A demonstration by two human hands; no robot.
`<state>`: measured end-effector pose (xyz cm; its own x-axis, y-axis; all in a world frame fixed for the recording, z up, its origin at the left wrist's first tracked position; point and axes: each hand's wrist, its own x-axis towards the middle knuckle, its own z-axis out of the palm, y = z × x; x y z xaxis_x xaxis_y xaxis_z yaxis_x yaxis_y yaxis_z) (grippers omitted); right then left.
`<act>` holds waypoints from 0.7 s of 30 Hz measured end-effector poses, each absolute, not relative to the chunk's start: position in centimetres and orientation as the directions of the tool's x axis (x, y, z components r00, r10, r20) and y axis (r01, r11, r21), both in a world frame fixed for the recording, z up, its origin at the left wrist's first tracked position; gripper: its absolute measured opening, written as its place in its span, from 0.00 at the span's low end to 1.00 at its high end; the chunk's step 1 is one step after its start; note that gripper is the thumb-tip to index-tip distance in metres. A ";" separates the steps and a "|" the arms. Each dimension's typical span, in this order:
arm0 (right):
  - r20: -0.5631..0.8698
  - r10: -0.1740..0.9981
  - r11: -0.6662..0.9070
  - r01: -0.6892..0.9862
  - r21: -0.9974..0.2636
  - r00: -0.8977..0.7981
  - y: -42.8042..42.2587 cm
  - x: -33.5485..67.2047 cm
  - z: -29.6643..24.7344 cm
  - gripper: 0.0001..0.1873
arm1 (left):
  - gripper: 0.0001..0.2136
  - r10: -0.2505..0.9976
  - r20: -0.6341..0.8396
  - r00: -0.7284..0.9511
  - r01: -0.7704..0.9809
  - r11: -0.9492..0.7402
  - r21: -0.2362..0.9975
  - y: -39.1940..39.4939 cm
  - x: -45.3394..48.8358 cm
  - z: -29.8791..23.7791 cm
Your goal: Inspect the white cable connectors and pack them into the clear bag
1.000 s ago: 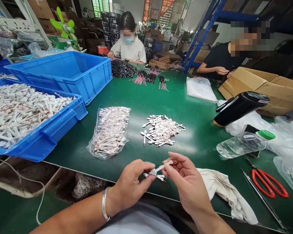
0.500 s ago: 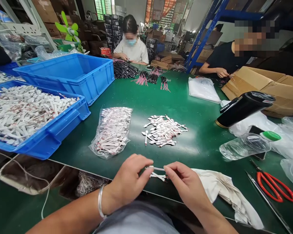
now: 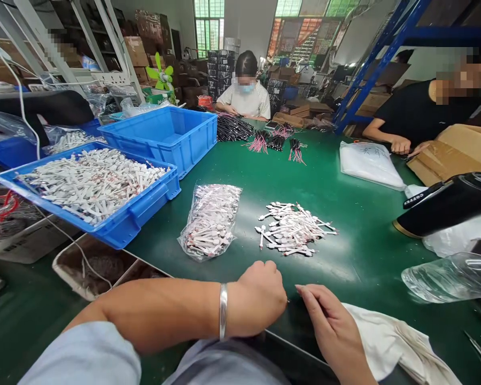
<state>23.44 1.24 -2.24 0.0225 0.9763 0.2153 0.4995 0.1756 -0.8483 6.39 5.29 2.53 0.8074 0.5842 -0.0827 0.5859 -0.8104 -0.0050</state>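
Head view: you are holding your bangled left hand (image 3: 260,297) with its grip curled together, contents hidden, and your right hand (image 3: 328,326) just beside it, grip state unclear, above the green bench (image 3: 356,230), working close to the loose pile of white sleeved wire pieces (image 3: 292,229), which is lying within easy reach.

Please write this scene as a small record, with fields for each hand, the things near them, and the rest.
Left hand: curled over the green mat, bangle on wrist
Right hand: beside left hand, fingers toward it
Held: cannot tell
Things: cloth right of right hand; loose cable pieces and bagged cable pieces ahead
Rest: blue crate, two co-workers
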 end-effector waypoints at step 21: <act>0.187 0.772 0.587 0.568 -0.577 -0.607 7.3 11.0 3.1 0.14 | 0.11 0.866 0.500 -0.018 0.568 -0.402 0.718 2.9 -6.9 0.3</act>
